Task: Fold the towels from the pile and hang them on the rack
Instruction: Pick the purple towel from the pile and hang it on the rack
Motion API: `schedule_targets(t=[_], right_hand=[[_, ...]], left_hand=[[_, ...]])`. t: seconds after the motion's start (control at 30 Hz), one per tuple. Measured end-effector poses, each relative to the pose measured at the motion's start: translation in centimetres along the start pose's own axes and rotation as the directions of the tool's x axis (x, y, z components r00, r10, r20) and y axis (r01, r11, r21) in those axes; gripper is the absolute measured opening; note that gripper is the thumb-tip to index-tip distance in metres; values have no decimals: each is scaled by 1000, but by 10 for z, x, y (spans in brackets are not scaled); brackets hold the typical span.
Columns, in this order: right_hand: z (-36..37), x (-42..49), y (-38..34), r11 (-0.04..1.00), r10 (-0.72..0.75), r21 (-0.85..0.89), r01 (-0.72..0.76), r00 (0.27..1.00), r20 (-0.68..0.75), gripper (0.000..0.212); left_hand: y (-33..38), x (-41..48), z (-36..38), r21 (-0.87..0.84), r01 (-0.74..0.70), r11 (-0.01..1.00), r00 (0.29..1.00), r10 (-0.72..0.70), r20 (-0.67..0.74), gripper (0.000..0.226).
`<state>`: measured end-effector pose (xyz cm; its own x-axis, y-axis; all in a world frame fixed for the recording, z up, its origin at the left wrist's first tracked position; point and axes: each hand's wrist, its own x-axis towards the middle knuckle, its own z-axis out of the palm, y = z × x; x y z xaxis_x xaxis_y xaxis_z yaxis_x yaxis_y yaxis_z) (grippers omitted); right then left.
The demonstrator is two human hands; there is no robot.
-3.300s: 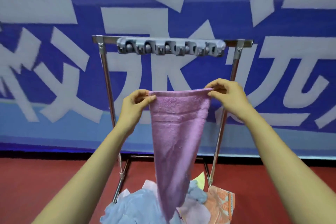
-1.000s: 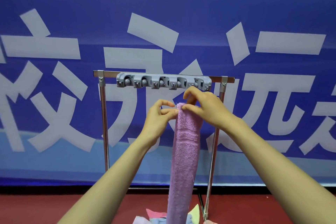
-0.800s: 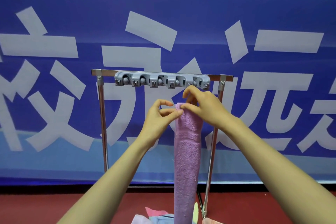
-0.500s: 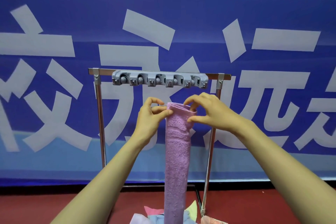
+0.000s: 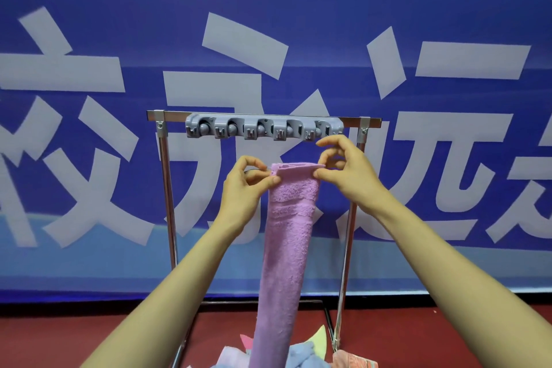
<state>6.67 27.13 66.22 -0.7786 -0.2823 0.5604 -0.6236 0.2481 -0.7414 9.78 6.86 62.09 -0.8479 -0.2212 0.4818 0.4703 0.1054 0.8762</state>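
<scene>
I have my left hand point(image 5: 243, 185) and right hand point(image 5: 346, 170) each pinching a top corner of the folded purple towel point(image 5: 286, 233), held just below the grey clip strip point(image 5: 263, 128) on the rack point(image 5: 167, 188), and I judge that if either light pinch slips, the layers would fall open and drop onto the pile point(image 5: 301, 357).

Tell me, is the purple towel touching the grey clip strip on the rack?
Apart. The head view shows banner between the purple towel's top edge and the grey clip strip above it.
</scene>
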Motion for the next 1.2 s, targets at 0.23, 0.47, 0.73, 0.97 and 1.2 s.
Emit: schedule_targets(t=[0.23, 0.47, 0.73, 0.97, 1.2], right_hand=[[2, 7, -4, 951, 32, -303, 65, 952, 305, 40], [0, 12, -5, 945, 12, -311, 100, 941, 337, 13], [-9, 21, -10, 973, -11, -216, 81, 952, 305, 16], [-14, 24, -8, 961, 21, -268, 66, 951, 309, 17], [-10, 29, -8, 974, 56, -226, 11, 955, 291, 19]], left_hand=[[5, -7, 11, 10, -27, 1000, 998, 26, 57, 29], [-6, -22, 21, 0, 11, 1000, 999, -11, 45, 37], [-60, -51, 8, -54, 201, 978, 943, -178, 282, 33], [-76, -47, 4, 146, 106, 984, 981, -127, 144, 26], [-86, -57, 17, 95, 42, 995, 998, -37, -56, 30]])
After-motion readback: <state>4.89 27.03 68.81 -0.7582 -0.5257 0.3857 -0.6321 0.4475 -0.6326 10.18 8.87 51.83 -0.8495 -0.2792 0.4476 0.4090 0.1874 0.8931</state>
